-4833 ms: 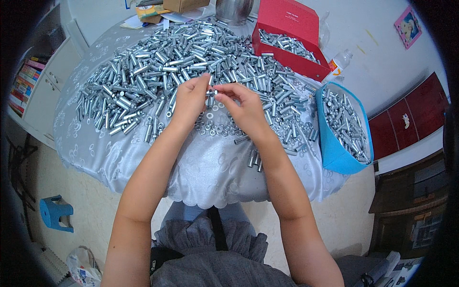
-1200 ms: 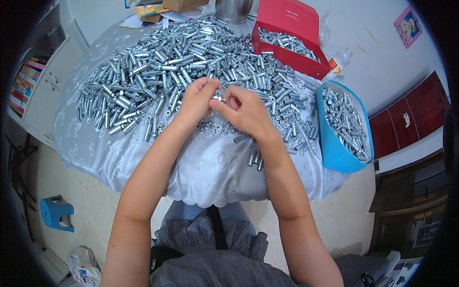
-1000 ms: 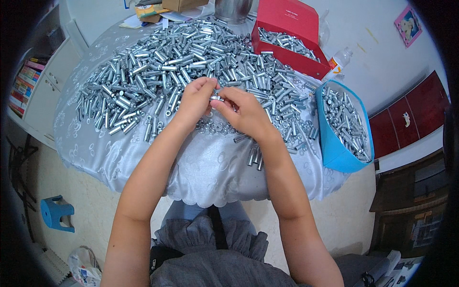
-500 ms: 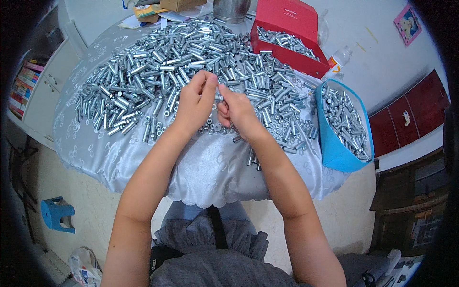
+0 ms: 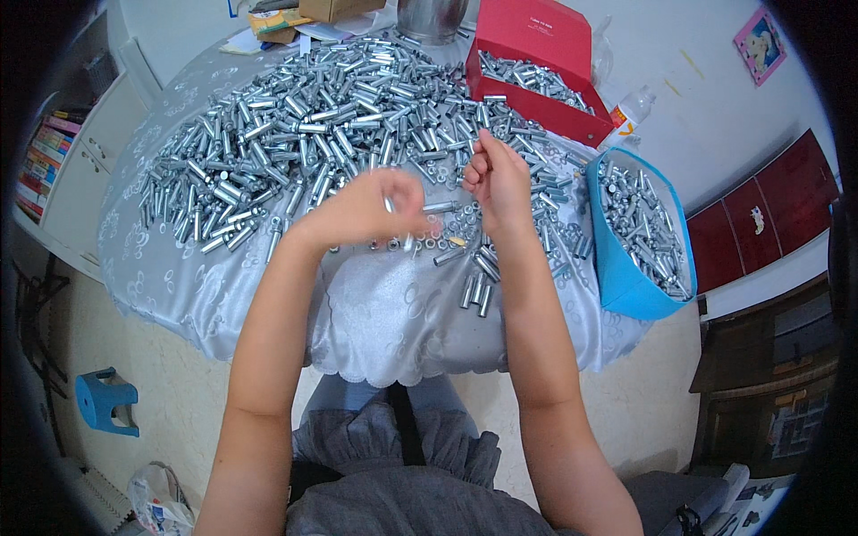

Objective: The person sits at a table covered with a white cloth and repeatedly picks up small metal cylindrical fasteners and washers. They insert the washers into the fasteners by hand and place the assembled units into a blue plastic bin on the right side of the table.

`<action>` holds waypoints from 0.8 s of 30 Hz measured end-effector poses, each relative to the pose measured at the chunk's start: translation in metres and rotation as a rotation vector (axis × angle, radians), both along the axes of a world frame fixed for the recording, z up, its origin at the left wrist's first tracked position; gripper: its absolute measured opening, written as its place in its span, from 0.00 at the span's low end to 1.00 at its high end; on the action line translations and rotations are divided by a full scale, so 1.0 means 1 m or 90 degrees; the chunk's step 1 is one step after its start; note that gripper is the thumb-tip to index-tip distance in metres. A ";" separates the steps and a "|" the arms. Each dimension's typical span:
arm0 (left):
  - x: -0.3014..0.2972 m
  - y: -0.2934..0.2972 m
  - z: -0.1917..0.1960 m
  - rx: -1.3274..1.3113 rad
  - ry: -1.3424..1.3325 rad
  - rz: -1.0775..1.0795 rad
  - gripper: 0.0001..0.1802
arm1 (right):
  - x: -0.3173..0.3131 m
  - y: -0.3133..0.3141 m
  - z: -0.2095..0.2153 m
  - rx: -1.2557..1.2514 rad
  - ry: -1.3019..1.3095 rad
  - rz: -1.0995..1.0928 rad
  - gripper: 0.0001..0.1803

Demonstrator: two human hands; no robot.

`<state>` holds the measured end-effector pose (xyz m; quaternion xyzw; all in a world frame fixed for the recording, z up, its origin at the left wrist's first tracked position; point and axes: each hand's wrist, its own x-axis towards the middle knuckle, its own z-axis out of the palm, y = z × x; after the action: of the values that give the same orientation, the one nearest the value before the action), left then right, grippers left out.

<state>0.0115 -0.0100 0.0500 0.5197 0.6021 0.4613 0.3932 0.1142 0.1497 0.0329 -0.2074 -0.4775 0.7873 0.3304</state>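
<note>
On the round table's pale patterned cloth, just in front of the person, the left hand is blurred and curled around a short silvery metal sleeve, only a sliver of which shows between the fingers. The piece is a small shiny tube like the hundreds heaped behind it; its long axis runs roughly up and down in the picture, pointing away from the person, though the blur leaves the exact tilt unclear. It sits inside the left hand's grip, at the thumb side, above a scatter of small nuts and washers on the cloth.

The right hand is raised a little to the right, well apart from the left, its fingers bent inward and pinched together at the tips; whether they hold anything I cannot tell. A second sleeve lies on the cloth between the two hands, its length running left to right.

Behind both hands spreads the big pile of metal sleeves. A few more lie loose near the right wrist. A blue tub of finished pieces stands at the right edge, and a red box with more sits at the far side.
</note>
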 end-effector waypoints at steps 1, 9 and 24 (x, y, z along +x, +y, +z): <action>-0.005 0.008 -0.007 0.121 -0.133 0.147 0.13 | 0.000 0.001 -0.001 -0.002 0.003 -0.005 0.12; -0.058 0.027 -0.044 0.439 0.157 0.620 0.46 | 0.000 0.010 -0.005 -0.041 0.015 -0.019 0.12; 0.008 0.030 -0.048 0.210 0.579 0.175 0.21 | 0.003 0.015 -0.001 -0.004 0.003 -0.060 0.10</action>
<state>0.0193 0.0204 0.0019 0.6395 0.6943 0.3245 -0.0610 0.1176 0.1646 0.0318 -0.2288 -0.4637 0.7730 0.3675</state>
